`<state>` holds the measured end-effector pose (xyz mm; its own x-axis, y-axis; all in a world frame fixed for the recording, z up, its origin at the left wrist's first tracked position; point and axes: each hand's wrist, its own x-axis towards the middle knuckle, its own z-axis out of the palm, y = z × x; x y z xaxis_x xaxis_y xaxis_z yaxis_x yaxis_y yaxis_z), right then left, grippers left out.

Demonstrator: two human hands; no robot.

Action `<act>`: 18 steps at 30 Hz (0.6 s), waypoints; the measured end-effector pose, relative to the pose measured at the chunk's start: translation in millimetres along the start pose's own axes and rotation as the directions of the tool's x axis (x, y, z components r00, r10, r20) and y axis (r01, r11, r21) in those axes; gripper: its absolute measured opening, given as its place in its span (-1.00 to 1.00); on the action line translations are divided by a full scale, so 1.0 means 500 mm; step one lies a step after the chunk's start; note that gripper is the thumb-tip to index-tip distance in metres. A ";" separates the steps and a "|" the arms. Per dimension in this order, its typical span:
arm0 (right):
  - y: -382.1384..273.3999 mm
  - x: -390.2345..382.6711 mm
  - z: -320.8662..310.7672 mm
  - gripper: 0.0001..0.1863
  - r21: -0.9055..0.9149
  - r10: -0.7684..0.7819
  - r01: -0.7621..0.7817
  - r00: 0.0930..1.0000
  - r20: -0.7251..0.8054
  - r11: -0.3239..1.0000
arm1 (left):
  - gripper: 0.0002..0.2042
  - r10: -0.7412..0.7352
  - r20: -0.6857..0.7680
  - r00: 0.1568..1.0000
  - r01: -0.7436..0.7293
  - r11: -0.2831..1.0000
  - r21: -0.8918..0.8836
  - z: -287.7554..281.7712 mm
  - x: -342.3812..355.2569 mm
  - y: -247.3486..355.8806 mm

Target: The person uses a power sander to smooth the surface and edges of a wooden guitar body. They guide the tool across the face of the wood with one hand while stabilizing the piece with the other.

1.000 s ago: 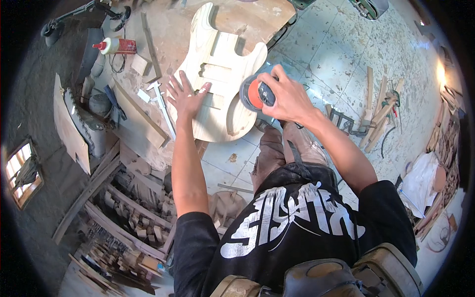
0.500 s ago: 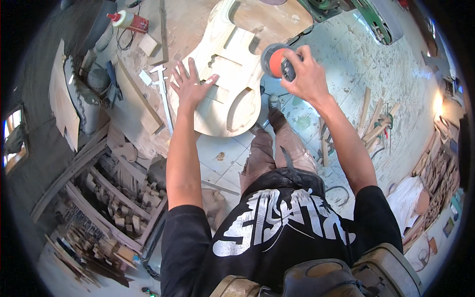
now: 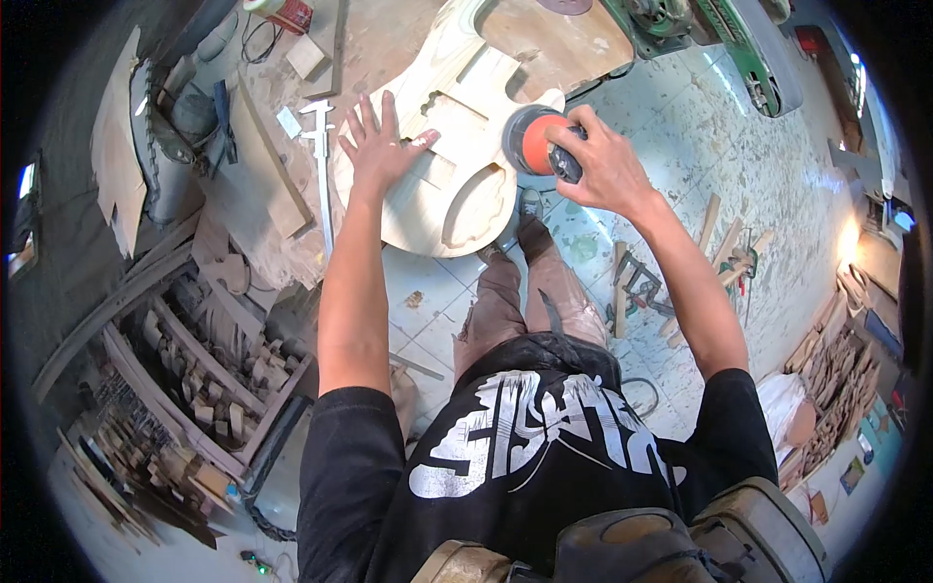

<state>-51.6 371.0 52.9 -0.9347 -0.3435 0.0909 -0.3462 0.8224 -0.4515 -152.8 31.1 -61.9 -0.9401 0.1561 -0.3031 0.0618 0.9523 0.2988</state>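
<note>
A pale wooden guitar body (image 3: 413, 219) with several routed cavities lies on the workbench, its rounded end sticking out over the front edge. My left hand (image 3: 381, 151) rests flat on its left side, fingers spread. In my right hand (image 3: 607, 160) is an orange and black power sander (image 3: 537, 144), fingers wrapped round its top. The sander is tilted on its side, its round pad against or close to the right edge of the body; exact contact is hard to make out. A caliper (image 3: 323, 170) lies on the bench just left of the body.
On the workbench (image 3: 267, 112) are a wood block (image 3: 306, 58), a long wooden strip (image 3: 267, 160) and a red-and-white bottle (image 3: 282, 12). A green machine (image 3: 734, 49) stands at the far right. Clamps (image 3: 641, 282) and wood strips lie on the floor; a crate of offcuts (image 3: 185, 389) sits lower left.
The sander in my right hand has moved slightly down and left, along the body's right edge. My left hand stays flat on the wood. The whole view has shifted a little.
</note>
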 end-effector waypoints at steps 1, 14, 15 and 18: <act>-0.005 -0.004 -0.003 -0.38 -0.010 -0.039 0.040 0.999 0.027 0.999 | 0.25 -0.002 0.008 1.000 0.002 1.000 0.009 0.000 0.001 0.000; -0.048 -0.059 0.007 -0.37 0.014 -0.179 0.179 0.971 0.158 0.984 | 0.26 -0.005 -0.003 1.000 0.005 0.999 0.035 0.005 -0.001 -0.005; -0.061 -0.080 0.013 -0.33 0.021 -0.210 0.210 0.961 0.178 0.977 | 0.26 -0.005 -0.004 1.000 0.005 0.999 0.036 0.005 0.000 -0.008; -0.088 -0.146 0.015 -0.32 0.066 -0.231 0.221 0.941 0.246 0.973 | 0.31 -0.009 0.014 1.000 0.008 1.000 0.020 0.005 0.002 -0.010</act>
<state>32.5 356.2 59.5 -0.7805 -0.6246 -0.0285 -0.5382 0.6944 -0.4776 -153.1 27.2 -65.9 -0.9360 0.1513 -0.3179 0.0605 0.9586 0.2782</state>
